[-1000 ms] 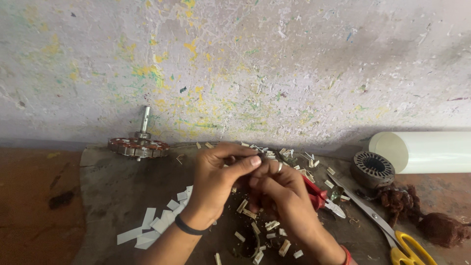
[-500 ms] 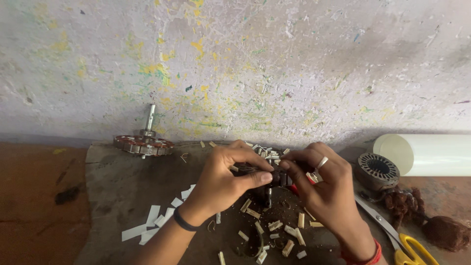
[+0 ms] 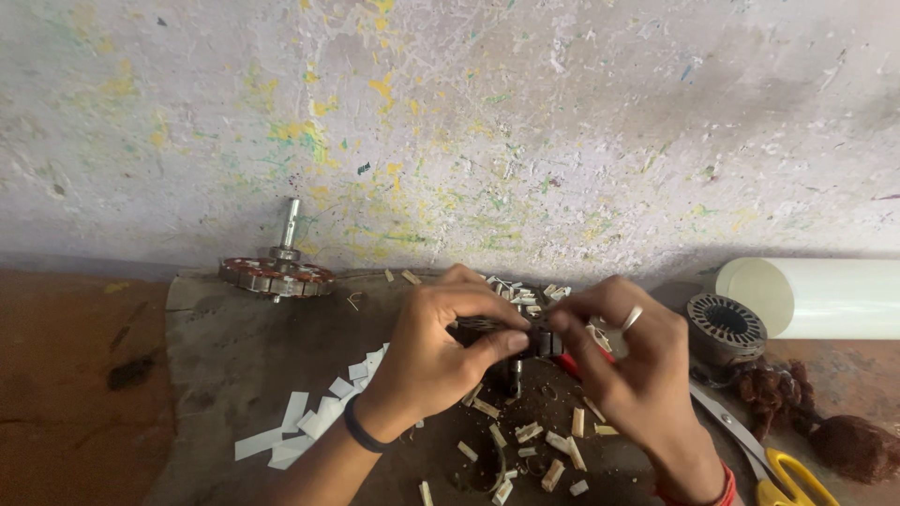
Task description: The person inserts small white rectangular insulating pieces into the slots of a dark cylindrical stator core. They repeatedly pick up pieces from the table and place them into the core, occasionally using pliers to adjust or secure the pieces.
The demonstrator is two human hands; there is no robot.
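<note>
My left hand (image 3: 439, 351) and my right hand (image 3: 630, 361) meet above a dark worn board (image 3: 225, 365). Between their fingertips they pinch a small dark motor stator (image 3: 528, 337) with a short shaft (image 3: 515, 377) pointing down. The fingers hide most of it. Small pale paper offcuts (image 3: 530, 436) lie scattered on the board under both hands. A ring shows on my right hand, a dark band on my left wrist.
A rotor with a steel shaft (image 3: 277, 272) stands at the back left by the paint-flecked wall. White paper strips (image 3: 314, 417) lie left of my hands. At the right are another stator (image 3: 724, 326), a white roll (image 3: 816, 298), yellow-handled scissors (image 3: 769, 459) and brownish copper wire clumps (image 3: 825, 426).
My hands have lifted and moved apart slightly, the right one swinging out to the right. The dark stator is now held up between both sets of fingertips.
</note>
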